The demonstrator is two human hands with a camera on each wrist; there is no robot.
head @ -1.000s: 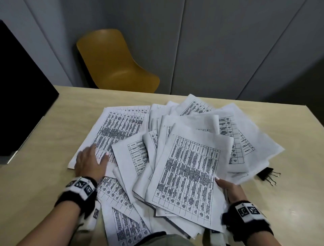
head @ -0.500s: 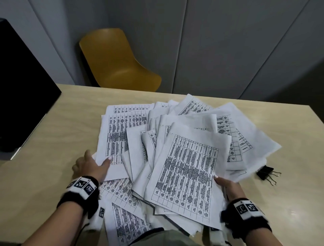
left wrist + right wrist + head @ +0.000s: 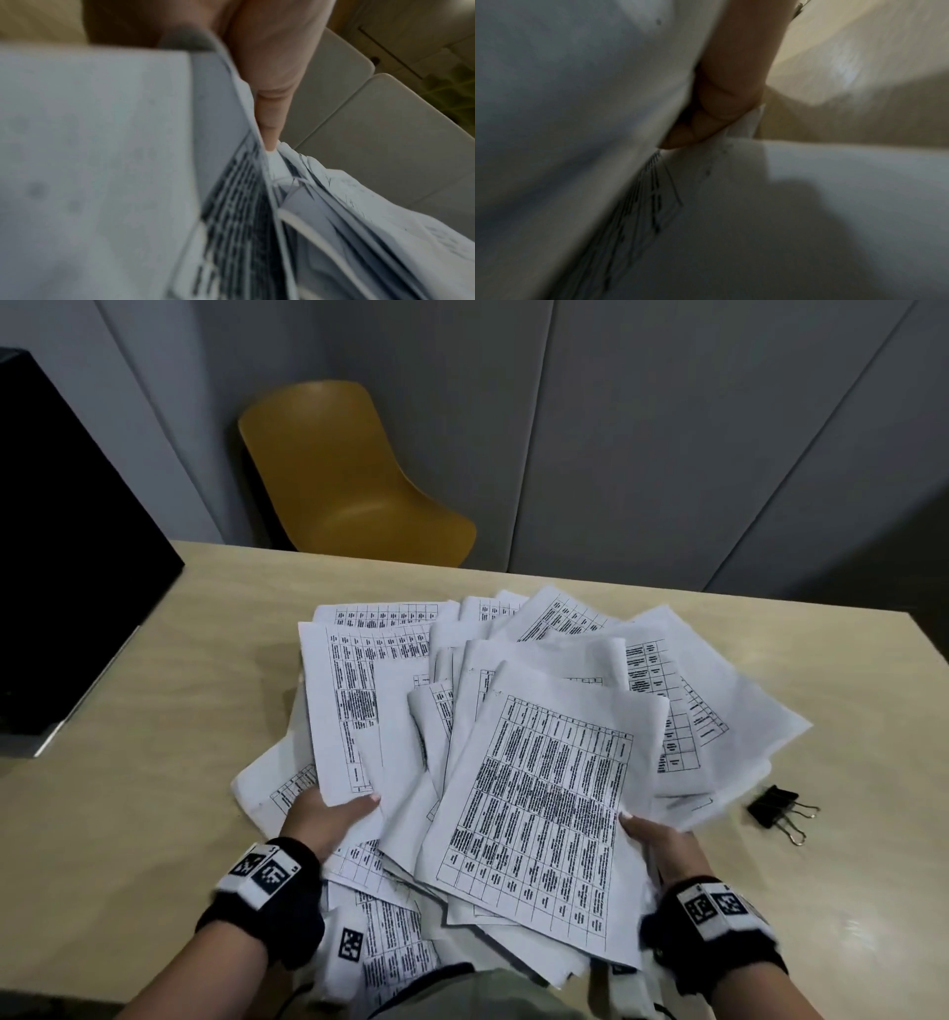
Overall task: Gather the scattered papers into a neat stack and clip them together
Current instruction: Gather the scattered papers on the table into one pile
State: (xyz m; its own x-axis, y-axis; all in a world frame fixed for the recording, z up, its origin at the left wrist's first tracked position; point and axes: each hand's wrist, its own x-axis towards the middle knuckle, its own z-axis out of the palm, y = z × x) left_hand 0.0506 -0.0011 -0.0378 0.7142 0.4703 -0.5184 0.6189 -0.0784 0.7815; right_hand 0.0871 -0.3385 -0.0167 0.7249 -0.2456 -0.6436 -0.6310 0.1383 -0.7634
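Observation:
Several white printed sheets, the papers (image 3: 539,793), lie fanned in a loose overlapping pile on the light wood table (image 3: 154,762). My left hand (image 3: 339,814) grips the near edge of the pile's left sheets, thumb on top and fingers hidden underneath. My right hand (image 3: 652,834) grips the right edge of the top sheets, thumb resting on the uppermost page. In the left wrist view a finger (image 3: 270,91) presses against the fanned papers (image 3: 244,203). The right wrist view shows curled fingers (image 3: 718,113) tucked between sheets of paper (image 3: 577,101). A black binder clip (image 3: 775,806) lies on the table right of the pile, untouched.
A yellow chair (image 3: 354,480) stands behind the table's far edge. A large black screen-like object (image 3: 67,567) sits on the table at the left. Some sheets (image 3: 390,942) hang over the near edge by my body. Grey wall panels (image 3: 667,428) are behind.
My left hand has dragged the left sheets rightward into the pile and now grips their near edge. The right hand has stayed on the right edge; the clip has not moved.

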